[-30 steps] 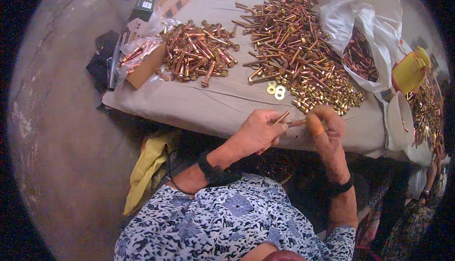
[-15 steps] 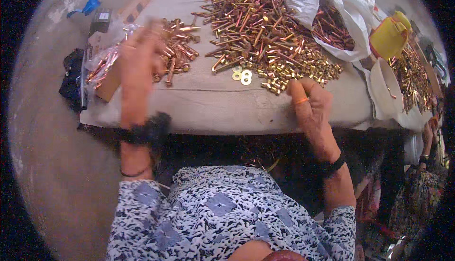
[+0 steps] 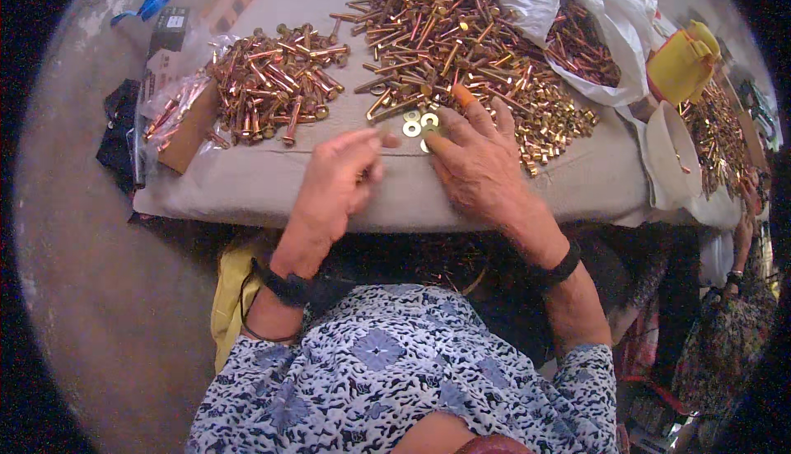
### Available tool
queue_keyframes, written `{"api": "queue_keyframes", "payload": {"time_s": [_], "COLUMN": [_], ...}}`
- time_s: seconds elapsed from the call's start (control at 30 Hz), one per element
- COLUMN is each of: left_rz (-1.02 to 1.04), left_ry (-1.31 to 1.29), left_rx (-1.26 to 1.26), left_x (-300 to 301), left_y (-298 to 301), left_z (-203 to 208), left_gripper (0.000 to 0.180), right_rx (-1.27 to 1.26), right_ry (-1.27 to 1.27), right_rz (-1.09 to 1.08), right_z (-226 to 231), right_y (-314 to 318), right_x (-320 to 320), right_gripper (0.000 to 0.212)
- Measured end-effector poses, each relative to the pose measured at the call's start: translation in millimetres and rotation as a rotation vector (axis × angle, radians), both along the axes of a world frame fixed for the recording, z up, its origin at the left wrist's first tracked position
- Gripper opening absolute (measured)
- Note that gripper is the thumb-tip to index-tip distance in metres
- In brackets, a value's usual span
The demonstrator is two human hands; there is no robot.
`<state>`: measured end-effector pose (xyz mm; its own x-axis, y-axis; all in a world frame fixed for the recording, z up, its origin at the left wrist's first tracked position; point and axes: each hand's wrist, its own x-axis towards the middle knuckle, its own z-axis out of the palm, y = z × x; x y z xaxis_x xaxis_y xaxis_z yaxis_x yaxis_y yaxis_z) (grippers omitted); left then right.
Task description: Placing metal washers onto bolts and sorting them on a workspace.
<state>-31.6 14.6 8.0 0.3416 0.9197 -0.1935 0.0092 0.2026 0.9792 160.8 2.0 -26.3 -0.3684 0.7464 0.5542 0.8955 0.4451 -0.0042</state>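
Your right hand (image 3: 474, 161) is lying flat and open on the grey cloth (image 3: 272, 182), fingers spread, fingertips touching the near edge of the big pile of copper-coloured bolts (image 3: 445, 34). The few loose washers (image 3: 418, 123) sit right at those fingertips, just left of your index finger. Your left hand (image 3: 338, 182) is loosely curled beside it with nothing visibly in it. The smaller bolt heap (image 3: 276, 83) is further left, and a white plastic bag (image 3: 610, 9) with more bolts sits far right.

Bright, even daylight — soft shadows, glinting metal, fisheye bending and dark corners.
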Motion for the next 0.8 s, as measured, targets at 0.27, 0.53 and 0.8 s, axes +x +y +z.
{"api": "queue_keyframes", "payload": {"time_s": [0.27, 0.53, 0.8], "left_rz": [-0.089, -0.240, -0.256], "left_ry": [-0.024, 0.081, -0.241], "left_rx": [-0.104, -0.028, -0.331], "left_x": [21.4, 29.2, 24.2], "left_y": [-18.9, -28.8, -27.8], "left_z": [-11.3, -15.8, -14.9], "left_gripper": [0.026, 0.024, 0.019], "right_rx": [0.186, 0.038, 0.094], "right_ry": [0.108, 0.490, 0.712], "right_rz": [0.064, 0.101, 0.122], "right_z": [-3.7, 2.9, -7.9], "right_y": [-4.6, -27.0, -30.1], "right_x": [4.4, 3.9, 4.0], "right_gripper": [0.020, 0.013, 0.011]}}
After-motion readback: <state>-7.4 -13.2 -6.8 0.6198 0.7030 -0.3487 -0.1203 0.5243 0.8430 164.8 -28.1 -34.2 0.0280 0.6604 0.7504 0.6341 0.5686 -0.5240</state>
